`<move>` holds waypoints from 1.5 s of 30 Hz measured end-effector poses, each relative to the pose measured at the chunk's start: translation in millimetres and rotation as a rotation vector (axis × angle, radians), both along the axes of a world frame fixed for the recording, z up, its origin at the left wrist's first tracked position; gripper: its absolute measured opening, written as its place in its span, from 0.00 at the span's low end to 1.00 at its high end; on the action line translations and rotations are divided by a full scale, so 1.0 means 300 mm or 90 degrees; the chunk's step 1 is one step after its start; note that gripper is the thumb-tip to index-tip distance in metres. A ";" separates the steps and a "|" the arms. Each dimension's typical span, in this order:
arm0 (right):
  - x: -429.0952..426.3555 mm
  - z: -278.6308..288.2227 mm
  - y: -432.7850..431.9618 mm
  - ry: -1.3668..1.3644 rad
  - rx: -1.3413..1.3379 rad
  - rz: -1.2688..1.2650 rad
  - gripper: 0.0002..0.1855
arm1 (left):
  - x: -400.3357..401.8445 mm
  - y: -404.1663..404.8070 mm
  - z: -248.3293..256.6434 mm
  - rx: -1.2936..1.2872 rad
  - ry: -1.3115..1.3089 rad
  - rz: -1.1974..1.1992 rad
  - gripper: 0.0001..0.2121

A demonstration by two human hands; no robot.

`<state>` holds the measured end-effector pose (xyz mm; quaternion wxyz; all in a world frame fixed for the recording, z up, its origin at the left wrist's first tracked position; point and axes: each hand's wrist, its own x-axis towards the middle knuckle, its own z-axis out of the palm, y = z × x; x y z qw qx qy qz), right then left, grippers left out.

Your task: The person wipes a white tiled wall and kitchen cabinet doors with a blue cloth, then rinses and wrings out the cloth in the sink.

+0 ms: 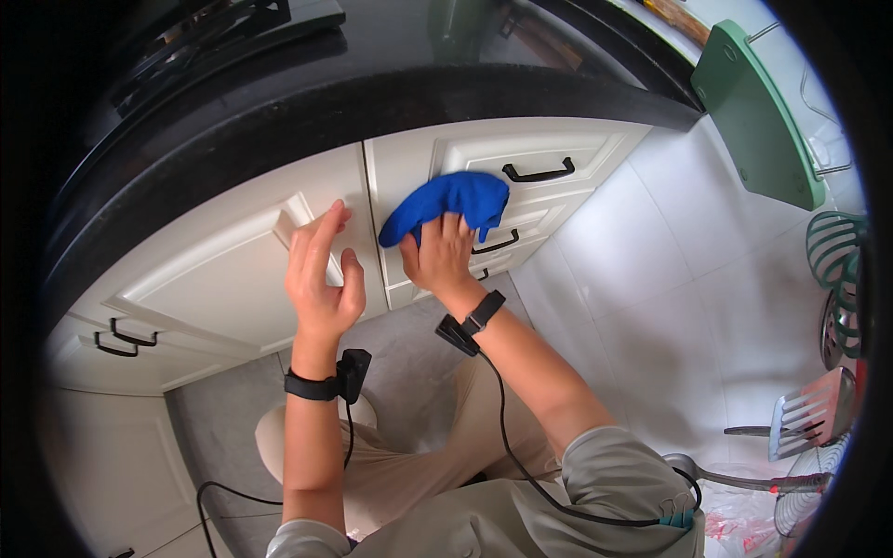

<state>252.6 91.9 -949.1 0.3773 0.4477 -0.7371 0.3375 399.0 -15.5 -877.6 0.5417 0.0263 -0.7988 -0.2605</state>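
My right hand (443,254) holds a blue cloth (453,195) against the white front of the upper drawer (460,153). Part of the cloth hides the drawer's left panel moulding, and its loose end hangs by the middle drawer's handle (497,242). To the right of the cloth is the upper drawer's black bar handle (538,171). My left hand (321,272) is in front of the white cabinet door (230,258), thumb apart from the raised fingers, holding nothing. Whether its fingertips touch the door I cannot tell.
Above the cabinets runs a black countertop (391,97), with a gas hob (293,21) at upper left. A green cutting board (757,118) hangs at right, over white wall tiles (670,230). A slotted turner (809,415) and a ladle (739,481) are at lower right. Black cables (502,418) trail from my wrists.
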 end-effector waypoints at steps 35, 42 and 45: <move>-0.130 -0.031 0.017 -0.091 -0.258 -0.118 0.16 | -0.006 -0.014 0.047 0.067 -0.050 -0.025 0.21; 0.015 -0.072 0.039 -0.125 0.023 -0.008 0.27 | -0.014 -0.019 0.029 0.062 -0.041 -0.024 0.21; 0.017 -0.047 0.018 -0.120 -0.012 0.032 0.27 | -0.023 -0.017 0.027 0.058 -0.033 -0.024 0.21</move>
